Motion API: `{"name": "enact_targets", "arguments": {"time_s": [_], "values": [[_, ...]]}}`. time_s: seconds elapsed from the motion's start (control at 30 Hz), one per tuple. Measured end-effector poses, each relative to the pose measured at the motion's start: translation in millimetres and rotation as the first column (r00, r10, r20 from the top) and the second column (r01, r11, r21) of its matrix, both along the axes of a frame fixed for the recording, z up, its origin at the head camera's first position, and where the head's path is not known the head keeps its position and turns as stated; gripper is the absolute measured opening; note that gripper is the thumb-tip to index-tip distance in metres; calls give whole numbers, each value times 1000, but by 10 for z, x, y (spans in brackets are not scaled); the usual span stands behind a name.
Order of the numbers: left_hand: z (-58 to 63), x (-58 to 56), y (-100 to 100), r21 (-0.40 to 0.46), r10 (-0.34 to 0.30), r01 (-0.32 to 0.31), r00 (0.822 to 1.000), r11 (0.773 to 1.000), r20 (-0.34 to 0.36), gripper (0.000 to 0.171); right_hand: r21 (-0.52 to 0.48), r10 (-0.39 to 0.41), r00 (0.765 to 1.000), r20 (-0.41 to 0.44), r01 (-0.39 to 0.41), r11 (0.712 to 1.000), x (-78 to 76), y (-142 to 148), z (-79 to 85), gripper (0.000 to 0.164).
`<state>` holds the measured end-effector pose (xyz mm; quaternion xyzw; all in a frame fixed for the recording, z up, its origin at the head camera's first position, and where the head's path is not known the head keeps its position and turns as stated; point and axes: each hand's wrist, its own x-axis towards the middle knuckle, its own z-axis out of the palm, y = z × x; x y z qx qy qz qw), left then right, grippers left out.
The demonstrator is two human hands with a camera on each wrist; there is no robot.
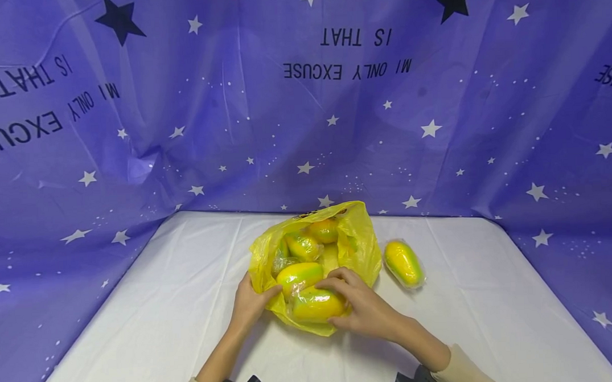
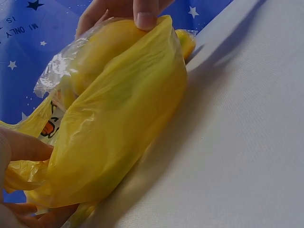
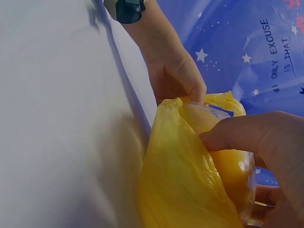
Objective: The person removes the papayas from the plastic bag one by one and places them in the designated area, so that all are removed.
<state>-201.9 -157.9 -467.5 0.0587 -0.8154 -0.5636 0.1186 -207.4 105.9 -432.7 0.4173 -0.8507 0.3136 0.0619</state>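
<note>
A yellow plastic bag (image 1: 366,242) lies with its mouth toward me, several yellow-green mangoes in clear wrap inside. My left hand (image 1: 249,303) grips the bag's left rim, thumb over the edge. At the front of the mouth, my right hand (image 1: 367,307) holds a wrapped mango (image 1: 316,305), its thumb on the near side and fingers over the far side. Right behind it lies another mango (image 1: 298,274). In the right wrist view, the right thumb presses where the bag's edge meets the wrapped mango (image 3: 235,178). Some mangoes are partly hidden by the bag.
One wrapped mango (image 1: 404,263) rests on the white tablecloth (image 1: 475,314) to the right of the bag. A purple curtain (image 1: 303,128) with stars and lettering hangs behind the table and along both sides.
</note>
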Motion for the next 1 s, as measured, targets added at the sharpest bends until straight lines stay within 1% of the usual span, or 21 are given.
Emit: {"name": "enact_targets", "arguments": {"time_s": [0.13,0.3,0.43,0.6,0.77,0.9,1.0], "values": [[5,-4,4,5,6,-6,1000,1000,2,55,-26,-12,1000,-18,12,1000,13,-12,18,65],[4,-13,4,10,11,-11,1000,1000,-2,56,-78,-45,999,-18,43,996,17,-22,53,66],[8,-11,4,10,8,-8,1000,1000,9,56,-120,-80,997,-6,78,990,29,-16,87,66],[6,-3,-1,10,-8,8,1000,1000,-8,58,-169,-124,992,29,127,977,71,-14,147,67],[1,-3,-4,15,-13,13,1000,1000,-26,59,-206,-183,981,67,193,959,120,-26,227,66],[2,5,-3,16,-14,15,1000,1000,-23,59,-222,-238,966,97,255,941,152,-24,286,64],[1,8,-2,17,-13,13,1000,1000,-19,60,-223,-267,957,112,286,932,168,-9,322,63]]}}
